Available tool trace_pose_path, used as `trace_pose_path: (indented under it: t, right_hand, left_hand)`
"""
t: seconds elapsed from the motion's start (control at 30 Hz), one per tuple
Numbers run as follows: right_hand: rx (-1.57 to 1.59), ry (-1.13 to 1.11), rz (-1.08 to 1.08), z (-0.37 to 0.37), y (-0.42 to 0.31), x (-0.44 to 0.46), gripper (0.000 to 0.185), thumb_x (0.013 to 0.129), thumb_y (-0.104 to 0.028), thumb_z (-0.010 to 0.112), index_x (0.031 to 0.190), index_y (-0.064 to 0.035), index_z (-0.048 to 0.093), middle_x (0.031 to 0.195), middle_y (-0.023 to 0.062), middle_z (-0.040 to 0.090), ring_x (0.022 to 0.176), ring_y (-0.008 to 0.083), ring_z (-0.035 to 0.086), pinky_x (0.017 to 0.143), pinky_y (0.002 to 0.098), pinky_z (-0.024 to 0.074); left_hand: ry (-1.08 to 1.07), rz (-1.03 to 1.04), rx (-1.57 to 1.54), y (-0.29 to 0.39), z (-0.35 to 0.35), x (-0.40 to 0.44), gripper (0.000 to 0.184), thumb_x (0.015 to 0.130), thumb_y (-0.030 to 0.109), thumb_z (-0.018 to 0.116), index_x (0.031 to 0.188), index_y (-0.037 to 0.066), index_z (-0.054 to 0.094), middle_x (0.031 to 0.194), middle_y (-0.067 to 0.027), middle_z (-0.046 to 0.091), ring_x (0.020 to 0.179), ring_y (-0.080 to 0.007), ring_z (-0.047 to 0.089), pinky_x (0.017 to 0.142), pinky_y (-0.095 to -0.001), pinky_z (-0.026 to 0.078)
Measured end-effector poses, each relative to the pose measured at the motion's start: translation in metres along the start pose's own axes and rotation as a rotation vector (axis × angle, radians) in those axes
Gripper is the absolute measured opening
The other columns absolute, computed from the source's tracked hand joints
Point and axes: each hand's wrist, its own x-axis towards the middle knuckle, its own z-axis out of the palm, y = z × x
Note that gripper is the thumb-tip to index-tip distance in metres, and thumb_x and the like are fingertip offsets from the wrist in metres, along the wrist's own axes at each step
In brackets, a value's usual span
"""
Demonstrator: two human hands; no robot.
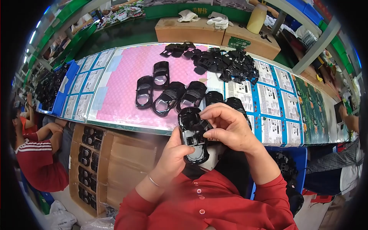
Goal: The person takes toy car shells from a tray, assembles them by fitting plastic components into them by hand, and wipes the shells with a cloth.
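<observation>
My left hand (171,155) is closed around a black toy car body (194,151), its thumb on the clear window piece. The car body is tilted with its hollow inside facing up. My right hand (230,128) pinches a small black plastic part (206,125) over the middle of that body. Where the part meets the shell is partly hidden by my fingers. Several more black toy car bodies, such as one at the left (144,92) and one behind it (161,74), lie on the pink mat (122,82) just beyond my hands.
A heap of black plastic parts (226,63) lies at the back of the table. A cardboard box (130,165) holding car bodies stands at lower left. Blue bins (67,90) with black parts flank the table. Gloves (218,21) lie on a wooden shelf. Other people sit nearby.
</observation>
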Motion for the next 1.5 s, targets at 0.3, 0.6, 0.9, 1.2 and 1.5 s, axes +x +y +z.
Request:
trace_pose_path:
  t: [0.3,0.6,0.9,1.2,1.5]
  right_hand:
    - [-0.444,-0.267,-0.175,0.007,0.0,0.007,0.036,0.071,-0.002,0.071,0.106,-0.0028,0.066,0.1,0.0102,0.065,0.092,0.0264,0.062,0.079,0.0342,0.0497]
    - [-0.795,-0.305,-0.281,0.018,-0.007,-0.011,0.062,0.082,-0.017,0.062,0.137,-0.0053,0.038,0.139,0.0138,0.042,0.133,0.0367,0.031,0.107,0.054,0.0219]
    - [-0.15,0.084,0.182,0.02,0.012,-0.013,0.044,0.085,-0.005,0.06,0.125,0.0007,0.042,0.092,0.0031,0.049,0.079,0.0087,0.049,0.071,0.0226,0.0423]
    - [-0.167,0.009,0.178,0.033,0.03,-0.012,0.032,0.089,-0.01,0.055,0.118,0.0033,0.048,0.076,0.004,0.053,0.068,0.0106,0.051,0.063,0.0254,0.0438]
    - [-0.547,-0.019,-0.082,0.035,0.066,-0.021,0.014,0.08,-0.009,0.065,0.092,-0.0022,0.063,0.081,0.0138,0.064,0.07,0.0283,0.063,0.06,0.0343,0.0497]
  left_hand:
    - [-0.013,-0.027,-0.016,0.003,-0.002,0.002,0.068,0.065,-0.008,0.043,0.131,0.001,0.035,0.117,-0.0102,0.052,0.11,-0.0211,0.053,0.095,-0.0329,0.044]
    - [-0.038,0.005,-0.111,0.013,0.001,0.0,0.069,0.069,-0.004,0.042,0.137,0.001,0.03,0.128,-0.0132,0.047,0.121,-0.0233,0.047,0.103,-0.0353,0.038]
    - [0.071,0.14,0.029,0.006,0.002,0.0,0.04,0.09,0.0,0.051,0.127,0.003,0.038,0.112,-0.0073,0.055,0.098,-0.0134,0.056,0.086,-0.0315,0.049]
    - [0.177,0.159,0.11,0.054,-0.042,0.018,0.042,0.082,-0.001,0.054,0.123,0.0,0.046,0.102,-0.0116,0.061,0.086,-0.0189,0.064,0.077,-0.0323,0.054]
    - [0.739,0.32,0.638,0.169,-0.205,0.062,0.055,0.082,0.004,0.065,0.13,-0.005,0.041,0.089,-0.011,0.061,0.077,-0.0177,0.061,0.065,-0.0294,0.05]
